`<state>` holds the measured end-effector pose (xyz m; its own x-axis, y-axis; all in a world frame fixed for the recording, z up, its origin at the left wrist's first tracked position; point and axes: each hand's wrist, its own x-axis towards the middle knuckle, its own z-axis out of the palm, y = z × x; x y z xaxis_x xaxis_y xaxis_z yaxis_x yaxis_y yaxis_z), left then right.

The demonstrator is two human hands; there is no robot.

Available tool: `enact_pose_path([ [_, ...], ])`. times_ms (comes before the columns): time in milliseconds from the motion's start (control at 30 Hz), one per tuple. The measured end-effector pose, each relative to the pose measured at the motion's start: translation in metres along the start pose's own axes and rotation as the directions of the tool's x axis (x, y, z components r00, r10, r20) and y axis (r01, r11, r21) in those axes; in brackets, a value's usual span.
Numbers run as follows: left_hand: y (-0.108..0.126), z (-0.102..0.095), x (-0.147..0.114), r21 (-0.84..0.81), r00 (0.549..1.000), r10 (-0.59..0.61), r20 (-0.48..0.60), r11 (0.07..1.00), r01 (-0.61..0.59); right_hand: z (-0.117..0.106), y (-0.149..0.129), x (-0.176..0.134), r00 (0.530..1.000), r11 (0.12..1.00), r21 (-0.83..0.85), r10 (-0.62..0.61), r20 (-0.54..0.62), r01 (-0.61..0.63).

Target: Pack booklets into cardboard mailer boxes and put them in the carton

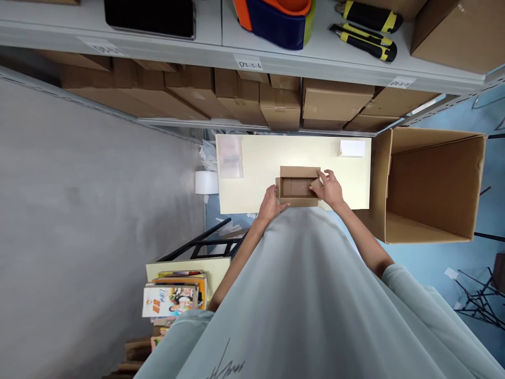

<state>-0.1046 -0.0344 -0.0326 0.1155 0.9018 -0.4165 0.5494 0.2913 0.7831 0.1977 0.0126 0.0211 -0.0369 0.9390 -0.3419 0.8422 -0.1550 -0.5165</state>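
A small cardboard box [300,201] sits open on the cream tabletop [260,158], its flaps folded outward and nothing visible inside. My left hand [270,204] holds the box's left end, thumb along the near flap and fingers at the side. At the opposite end, my right hand [330,188] pinches the right flap between thumb and fingers. Toward the table's back right lies a small white box [352,148]. A translucent plastic bag [230,157] rests flat at the back left.
A large open carton [434,184] stands right of the table. Above the far edge, shelves hold closed cardboard boxes [280,108], utility knives [366,31], a tape dispenser [274,21] and a black device [150,18]. Magazines [173,300] are stacked at lower left; a white roll [206,182] is nearby.
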Motion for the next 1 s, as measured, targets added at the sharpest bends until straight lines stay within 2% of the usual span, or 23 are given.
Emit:
enact_pose_path([
  [200,0.004,-0.004,0.004,0.047,0.999,0.042,0.028,0.998,-0.044,0.004,-0.014,-0.027,0.993,0.994,-0.039,0.105,0.058,-0.103],
  [333,0.008,-0.009,0.005,0.132,0.995,0.03,0.093,0.99,-0.043,-0.003,-0.025,-0.027,0.984,0.982,-0.086,0.171,0.056,-0.166],
  [433,0.009,-0.011,0.005,0.191,0.991,0.024,0.128,0.981,-0.048,-0.01,-0.022,-0.02,0.972,0.97,-0.09,0.23,0.046,-0.225],
  [633,0.01,-0.012,0.008,0.2,0.989,0.027,0.147,0.978,-0.056,-0.011,0.005,-0.006,0.96,0.942,0.192,0.278,0.013,-0.275],
  [767,0.011,-0.013,0.008,0.195,0.986,0.003,0.164,0.98,-0.035,-0.004,0.015,-0.007,0.95,0.911,0.288,0.312,-0.012,-0.296],
  [1000,0.014,-0.015,0.007,0.167,0.985,0.011,0.17,0.985,-0.04,0.008,0.018,-0.015,0.938,0.841,0.423,0.341,0.069,-0.337],
])
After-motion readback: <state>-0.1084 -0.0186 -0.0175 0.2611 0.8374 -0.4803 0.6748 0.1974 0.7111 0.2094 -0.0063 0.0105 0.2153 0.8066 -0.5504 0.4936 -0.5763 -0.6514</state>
